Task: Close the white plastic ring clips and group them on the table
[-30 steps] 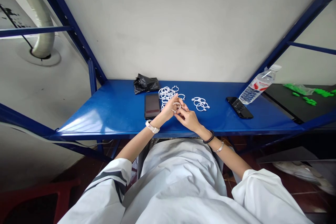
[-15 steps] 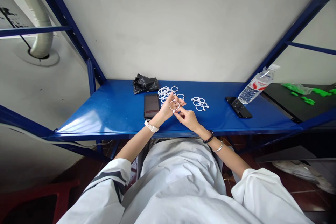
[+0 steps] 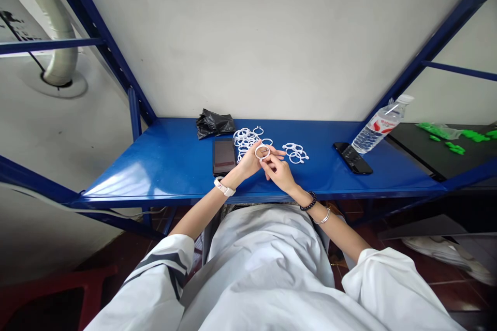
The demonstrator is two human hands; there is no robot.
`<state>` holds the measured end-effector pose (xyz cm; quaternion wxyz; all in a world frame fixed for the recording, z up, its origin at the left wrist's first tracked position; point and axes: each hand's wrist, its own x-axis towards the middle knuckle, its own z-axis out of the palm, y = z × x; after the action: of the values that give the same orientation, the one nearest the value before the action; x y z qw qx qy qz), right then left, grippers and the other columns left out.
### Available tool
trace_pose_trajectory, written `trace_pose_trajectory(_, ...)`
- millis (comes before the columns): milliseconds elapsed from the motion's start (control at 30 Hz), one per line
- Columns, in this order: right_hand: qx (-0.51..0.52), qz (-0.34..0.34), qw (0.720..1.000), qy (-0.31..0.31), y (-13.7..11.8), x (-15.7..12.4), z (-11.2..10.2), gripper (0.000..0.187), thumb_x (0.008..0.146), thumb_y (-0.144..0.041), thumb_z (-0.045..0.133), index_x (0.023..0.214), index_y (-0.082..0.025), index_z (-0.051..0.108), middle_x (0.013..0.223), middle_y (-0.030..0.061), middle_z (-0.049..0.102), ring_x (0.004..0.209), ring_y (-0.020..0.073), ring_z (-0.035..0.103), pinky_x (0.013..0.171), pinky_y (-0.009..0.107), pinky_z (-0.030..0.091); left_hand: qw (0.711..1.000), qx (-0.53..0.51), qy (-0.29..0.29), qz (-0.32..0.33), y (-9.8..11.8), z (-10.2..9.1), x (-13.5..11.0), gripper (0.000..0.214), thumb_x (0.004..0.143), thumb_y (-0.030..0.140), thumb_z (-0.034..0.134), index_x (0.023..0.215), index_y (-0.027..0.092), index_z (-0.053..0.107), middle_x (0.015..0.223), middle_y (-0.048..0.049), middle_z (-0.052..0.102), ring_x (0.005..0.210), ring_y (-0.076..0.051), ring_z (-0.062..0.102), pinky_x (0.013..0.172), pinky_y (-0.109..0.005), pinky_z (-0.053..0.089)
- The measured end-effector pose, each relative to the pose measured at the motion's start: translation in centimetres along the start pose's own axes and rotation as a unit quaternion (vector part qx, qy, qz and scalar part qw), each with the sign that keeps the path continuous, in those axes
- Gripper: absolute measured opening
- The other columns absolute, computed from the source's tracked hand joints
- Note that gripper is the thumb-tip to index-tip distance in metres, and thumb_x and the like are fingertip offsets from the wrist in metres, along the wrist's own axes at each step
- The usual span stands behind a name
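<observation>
A white plastic ring (image 3: 262,145), which looks like a curtain ring with a small tab, stands upright between my hands. My left hand (image 3: 248,164) is closed on its left side, some fingers stretching to the right behind it. My right hand (image 3: 282,174) pinches the ring's lower edge, where the tab is hidden by the fingertips. Just beyond my left hand lies a pile of similar white rings (image 3: 243,136), partly covered by that hand. To the right of my hands sits a smaller group of white rings (image 3: 295,154).
The blue table (image 3: 178,155) has a raised blue frame around it. A dark tablet-like device (image 3: 224,156) and a crumpled black plastic bag (image 3: 215,124) lie left. At right, a water bottle (image 3: 375,132) stands by a black phone (image 3: 353,159). Green pieces (image 3: 455,148) lie farther right.
The held ring has moved slightly right and up and turned, its tab now under my right fingertips. My left fingers reach farther right. The piles have not moved.
</observation>
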<state>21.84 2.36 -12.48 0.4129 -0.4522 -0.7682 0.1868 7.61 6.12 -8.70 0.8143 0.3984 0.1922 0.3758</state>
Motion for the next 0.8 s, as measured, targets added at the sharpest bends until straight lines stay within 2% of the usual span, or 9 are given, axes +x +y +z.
trace_pose_trajectory(167, 0.008, 0.003, 1.000, 0.001, 0.0, 0.0, 0.0, 0.027, 0.099, -0.047, 0.050, 0.107, -0.023, 0.059, 0.057, -0.0025, 0.068, 0.063, 0.0209, 0.074, 0.066, 0.029, 0.053, 0.999, 0.029, 0.012, 0.008, -0.2, 0.0, 0.1, 0.050, 0.093, 0.061, 0.048, 0.071, 0.016, 0.051, 0.097, -0.0139, 0.073, 0.092, -0.027, 0.073, 0.055, -0.029, 0.058)
trace_pose_trajectory(267, 0.002, 0.006, 1.000, -0.011, 0.0, 0.0, -0.1, 0.026, 0.099, -0.047, 0.051, 0.107, -0.024, 0.060, 0.057, -0.0026, 0.067, 0.061, 0.0214, 0.073, 0.065, 0.030, 0.053, 0.997, 0.071, 0.027, 0.032, -0.4, 0.2, 0.0, 0.052, 0.091, 0.062, 0.054, 0.068, 0.017, 0.045, 0.088, -0.0115, 0.072, 0.074, -0.022, 0.072, 0.047, -0.025, 0.054)
trace_pose_trajectory(367, -0.018, 0.007, 1.000, -0.023, 0.1, 0.0, -0.1, 0.022, 0.100, -0.043, 0.051, 0.106, -0.024, 0.060, 0.056, -0.0029, 0.066, 0.059, 0.0207, 0.071, 0.065, 0.030, 0.052, 0.988, 0.142, 0.044, 0.037, -0.8, 0.3, -0.1, 0.052, 0.090, 0.065, 0.055, 0.074, 0.015, 0.052, 0.085, -0.0103, 0.071, 0.057, -0.017, 0.066, 0.040, -0.024, 0.049)
trace_pose_trajectory(467, -0.083, 0.015, 0.995, -0.043, 0.2, 0.2, 0.1, 0.017, 0.101, -0.036, 0.051, 0.103, -0.022, 0.061, 0.059, -0.0022, 0.068, 0.062, 0.0198, 0.071, 0.066, 0.029, 0.050, 0.973, 0.214, 0.065, 0.061, -1.3, 0.1, 0.1, 0.051, 0.094, 0.063, 0.049, 0.084, 0.014, 0.057, 0.089, -0.0111, 0.071, 0.061, -0.016, 0.066, 0.046, -0.026, 0.051)
trace_pose_trajectory(533, -0.160, 0.017, 0.984, -0.080, 0.1, 0.3, 0.4, 0.015, 0.100, -0.033, 0.054, 0.101, -0.021, 0.062, 0.069, 0.0015, 0.073, 0.067, 0.0205, 0.072, 0.065, 0.028, 0.048, 0.947, 0.281, 0.112, 0.107, -1.7, -0.3, 0.3, 0.042, 0.096, 0.055, 0.050, 0.084, 0.015, 0.054, 0.089, -0.0091, 0.070, 0.074, -0.017, 0.068, 0.062, -0.027, 0.056)
trace_pose_trajectory(633, -0.240, -0.006, 0.965, -0.104, 0.0, 0.2, 0.6, 0.013, 0.097, -0.027, 0.056, 0.102, -0.018, 0.063, 0.092, 0.0095, 0.076, 0.082, 0.0231, 0.073, 0.067, 0.029, 0.049, 0.878, 0.410, 0.165, 0.184, -2.2, -0.7, 0.5, 0.028, 0.098, 0.043, 0.052, 0.085, 0.018, 0.050, 0.091, -0.0065, 0.067, 0.092, -0.017, 0.066, 0.086, -0.031, 0.052)
trace_pose_trajectory(733, -0.237, -0.041, 0.969, -0.052, -0.1, -0.2, 0.5, 0.013, 0.096, -0.018, 0.051, 0.098, -0.017, 0.063, 0.096, 0.0108, 0.075, 0.087, 0.0231, 0.070, 0.072, 0.031, 0.051, 0.813, 0.504, 0.175, 0.233, -2.5, -0.9, 0.3, 0.024, 0.101, 0.039, 0.043, 0.089, 0.019, 0.050, 0.091, -0.0058, 0.063, 0.091, -0.018, 0.062, 0.090, -0.034, 0.048)
trace_pose_trajectory(800, -0.219, -0.086, 0.972, -0.025, -0.2, -0.5, 0.3, 0.017, 0.095, -0.015, 0.048, 0.092, -0.018, 0.064, 0.089, 0.0092, 0.073, 0.084, 0.0228, 0.068, 0.075, 0.033, 0.052, 0.801, 0.511, 0.195, 0.243, -2.5, -1.0, 0.0, 0.027, 0.104, 0.038, 0.036, 0.090, 0.020, 0.050, 0.092, -0.0063, 0.062, 0.091, -0.018, 0.060, 0.090, -0.035, 0.048)
